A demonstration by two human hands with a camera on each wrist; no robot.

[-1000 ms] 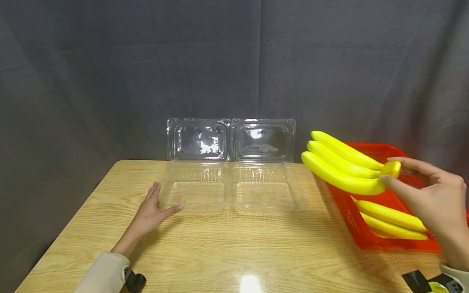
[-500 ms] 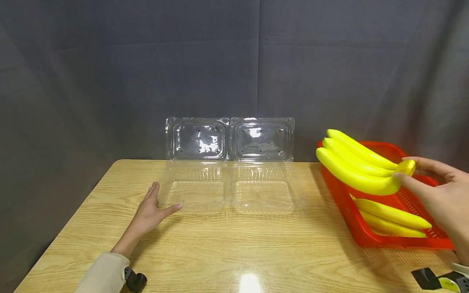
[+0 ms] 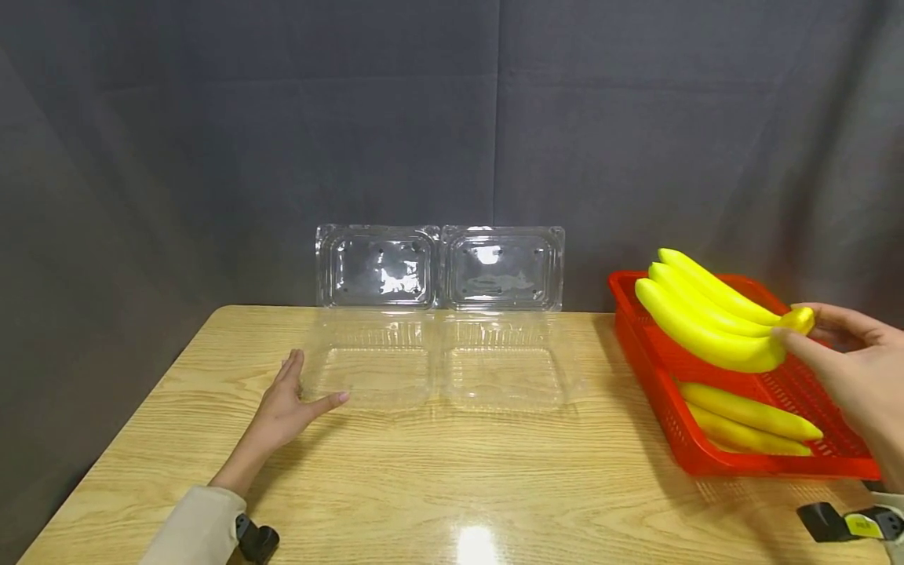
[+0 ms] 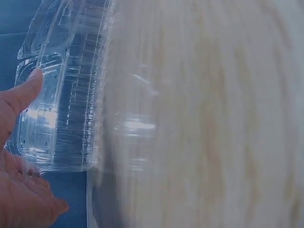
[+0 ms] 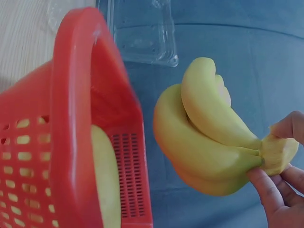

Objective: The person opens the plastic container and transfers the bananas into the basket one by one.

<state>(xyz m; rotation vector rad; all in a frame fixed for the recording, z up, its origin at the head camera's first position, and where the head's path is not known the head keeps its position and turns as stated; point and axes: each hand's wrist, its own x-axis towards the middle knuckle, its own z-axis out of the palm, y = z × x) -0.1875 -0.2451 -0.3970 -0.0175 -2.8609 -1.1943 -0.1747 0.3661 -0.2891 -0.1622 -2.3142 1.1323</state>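
My right hand [image 3: 858, 353] pinches a bunch of yellow bananas [image 3: 713, 318] by its stem end, over the red basket [image 3: 643, 361]. In the right wrist view the held bunch [image 5: 209, 137] hangs beside the basket, thumb and fingers on the stem crown [image 5: 278, 152]. More bananas [image 3: 752, 416] lie inside the basket. At the left, my left hand [image 3: 282, 408] has its fingers straight and thumb spread, beside the left clear plastic clamshell container [image 3: 374, 377]. A second clamshell [image 3: 504, 377] adjoins it on the right. Both lids [image 3: 381, 267] stand raised at the back.
The wooden table [image 3: 424, 486] carries both containers and the basket. A dark grey curtain [image 3: 424, 118] hangs behind it. Each wrist wears a black camera [image 3: 256, 540]. Light glares off the front of the table.
My right hand has carried the banana bunch to the right, from the basket's left rim to over the basket. The left hand stays beside the container; the view shifts slightly.
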